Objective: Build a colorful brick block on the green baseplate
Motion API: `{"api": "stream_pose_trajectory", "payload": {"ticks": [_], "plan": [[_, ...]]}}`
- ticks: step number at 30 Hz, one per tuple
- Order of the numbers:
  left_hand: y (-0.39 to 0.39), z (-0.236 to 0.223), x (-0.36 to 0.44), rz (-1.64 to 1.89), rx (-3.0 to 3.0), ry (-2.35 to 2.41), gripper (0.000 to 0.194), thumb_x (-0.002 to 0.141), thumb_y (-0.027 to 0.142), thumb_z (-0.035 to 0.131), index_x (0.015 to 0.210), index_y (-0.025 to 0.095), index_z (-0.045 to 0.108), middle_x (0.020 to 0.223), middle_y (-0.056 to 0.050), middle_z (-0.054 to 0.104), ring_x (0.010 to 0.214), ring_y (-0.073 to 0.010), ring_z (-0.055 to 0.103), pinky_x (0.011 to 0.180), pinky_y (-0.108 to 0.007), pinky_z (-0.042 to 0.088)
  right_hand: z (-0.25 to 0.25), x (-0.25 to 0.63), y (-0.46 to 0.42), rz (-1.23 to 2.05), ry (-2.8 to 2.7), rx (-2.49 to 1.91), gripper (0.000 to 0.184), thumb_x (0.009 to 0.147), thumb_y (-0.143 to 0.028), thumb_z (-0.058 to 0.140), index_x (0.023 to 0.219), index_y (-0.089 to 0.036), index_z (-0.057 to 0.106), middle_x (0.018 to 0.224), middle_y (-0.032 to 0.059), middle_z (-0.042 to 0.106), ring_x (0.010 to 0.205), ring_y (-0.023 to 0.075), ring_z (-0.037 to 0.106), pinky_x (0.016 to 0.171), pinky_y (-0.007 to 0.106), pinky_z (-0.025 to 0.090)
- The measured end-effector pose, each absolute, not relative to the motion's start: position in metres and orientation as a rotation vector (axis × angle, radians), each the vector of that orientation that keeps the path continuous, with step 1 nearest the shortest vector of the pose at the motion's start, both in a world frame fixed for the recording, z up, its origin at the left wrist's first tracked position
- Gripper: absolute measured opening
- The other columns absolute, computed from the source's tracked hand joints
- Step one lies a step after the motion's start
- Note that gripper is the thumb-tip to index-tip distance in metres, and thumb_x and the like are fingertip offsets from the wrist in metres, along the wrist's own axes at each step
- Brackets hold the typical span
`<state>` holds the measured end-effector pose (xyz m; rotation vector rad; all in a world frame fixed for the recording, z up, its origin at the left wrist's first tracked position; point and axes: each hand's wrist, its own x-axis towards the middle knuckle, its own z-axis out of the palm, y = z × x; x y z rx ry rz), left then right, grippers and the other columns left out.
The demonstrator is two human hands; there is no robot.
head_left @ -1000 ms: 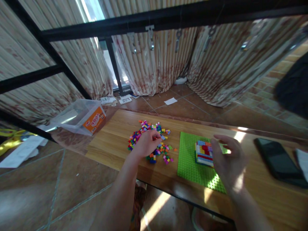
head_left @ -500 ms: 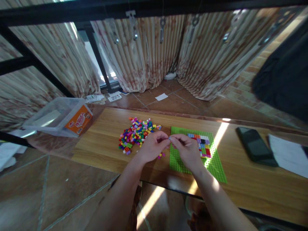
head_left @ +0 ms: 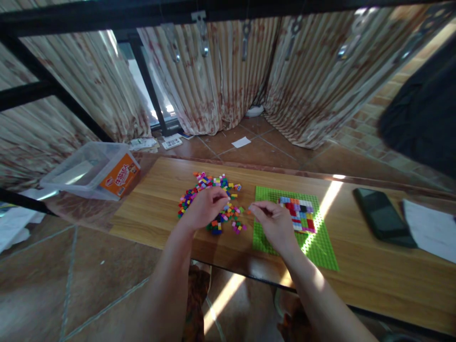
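My left hand (head_left: 204,207) hovers over the pile of small coloured toy bricks (head_left: 218,182), hiding part of it. Its thumb and forefinger are pinched together; what they hold, if anything, is too small to make out. Above the left side of the green studded baseplate (head_left: 322,259) is my right hand (head_left: 275,222), thumb and fingertips drawn together in a pinch whose contents I cannot make out. A flat block of joined multicoloured bricks (head_left: 302,216) sits on the baseplate, partly behind my right hand. Several loose pink bricks (head_left: 238,227) lie between pile and baseplate.
The wooden table (head_left: 142,209) carries a dark phone (head_left: 383,218) and a white paper sheet (head_left: 429,228) on the right. A clear plastic tub (head_left: 81,171) with an orange label stands beyond its left end. Pleated curtains (head_left: 231,80) hang behind.
My hands have come apart. The left one moved left over the brick pile, while the right one stayed near the baseplate's left edge. The view shifted slightly.
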<state>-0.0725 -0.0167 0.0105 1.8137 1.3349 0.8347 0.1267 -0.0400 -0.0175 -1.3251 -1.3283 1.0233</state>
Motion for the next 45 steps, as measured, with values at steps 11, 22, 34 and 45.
{"api": "stream_pose_trajectory", "payload": {"ticks": [11,22,34,45], "plan": [[-0.022,0.01,-0.104,0.484,1.963,1.654,0.014,0.074,0.027,0.063,0.079,0.019,0.073,0.066,-0.001,0.066,0.062,-0.0148,0.058,0.058,-0.024,0.04,-0.025,0.114,-0.043,0.624,-1.908,-1.361,0.013,0.087,-0.022,0.057,0.089,-0.02,0.07,0.084,0.0043,0.065,0.07,0.0165,0.062,0.069,0.029,0.048],[-0.023,0.01,-0.066,0.37,2.245,1.683,0.014,0.079,0.02,0.058,0.082,0.021,0.072,0.083,-0.004,0.07,0.073,-0.0177,0.062,0.069,-0.028,0.045,-0.026,0.11,-0.043,0.613,-1.905,-1.309,0.015,0.089,-0.02,0.054,0.089,-0.02,0.069,0.089,0.005,0.065,0.08,0.0176,0.064,0.075,0.029,0.05],[-0.022,0.012,-0.071,0.627,2.115,1.55,0.011,0.086,0.023,0.053,0.081,0.018,0.061,0.081,-0.004,0.065,0.075,-0.017,0.059,0.069,-0.028,0.042,-0.017,0.119,-0.042,0.591,-1.839,-1.306,0.017,0.09,-0.021,0.052,0.089,-0.021,0.069,0.092,0.0057,0.066,0.08,0.0171,0.063,0.073,0.029,0.051],[-0.02,0.011,-0.027,0.832,1.521,1.086,0.016,0.087,0.027,0.052,0.085,0.014,0.062,0.069,0.0,0.06,0.06,-0.0107,0.055,0.057,-0.022,0.044,-0.007,0.131,-0.05,0.65,-1.745,-1.247,0.024,0.084,-0.022,0.059,0.107,-0.019,0.065,0.094,0.0048,0.067,0.075,0.0151,0.061,0.072,0.027,0.05]]}}
